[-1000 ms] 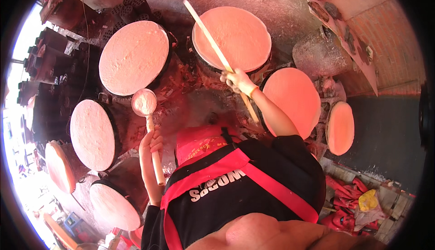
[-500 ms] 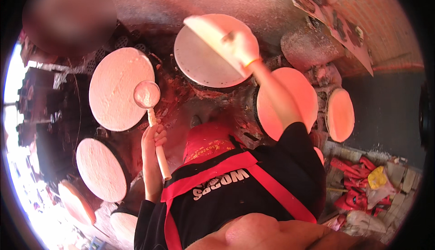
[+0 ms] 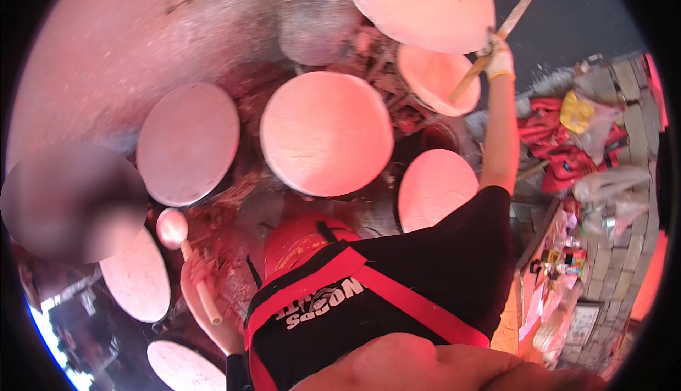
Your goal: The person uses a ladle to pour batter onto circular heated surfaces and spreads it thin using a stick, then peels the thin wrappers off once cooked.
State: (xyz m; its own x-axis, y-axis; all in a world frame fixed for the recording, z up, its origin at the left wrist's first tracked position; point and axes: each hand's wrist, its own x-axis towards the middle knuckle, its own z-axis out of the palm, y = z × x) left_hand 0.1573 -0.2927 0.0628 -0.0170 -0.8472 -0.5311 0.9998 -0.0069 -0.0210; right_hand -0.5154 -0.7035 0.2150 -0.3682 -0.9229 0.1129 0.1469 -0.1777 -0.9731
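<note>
My left hand [image 3: 201, 277] is closed round the pale handle of a ladle [image 3: 172, 228], its round bowl coated in whitish batter. On the far right, my gloved right hand [image 3: 500, 58] grips a long flat wooden stick [image 3: 523, 4] that slants across it. A large thin round pancake [image 3: 425, 4] hangs at its fingers; whether they pinch its edge is hard to see. Below the pancake is a smaller-looking pale round [image 3: 436, 79]. A bare grey griddle [image 3: 188, 143] stands left of centre, and a batter-covered griddle [image 3: 326, 134] lies in front of me.
More pale-topped griddles [image 3: 438, 191] stand around me, including one at left [image 3: 137, 276] and one at lower left [image 3: 186, 367]. A grey rounded lump [image 3: 319, 28] sits at the back wall. Red cloth and plastic bags [image 3: 567, 136] lie on the tiled floor at right.
My right hand has carried the pancake off the griddle, over to the right. That griddle is bare now. The view has swung right; my left hand still holds the ladle.
</note>
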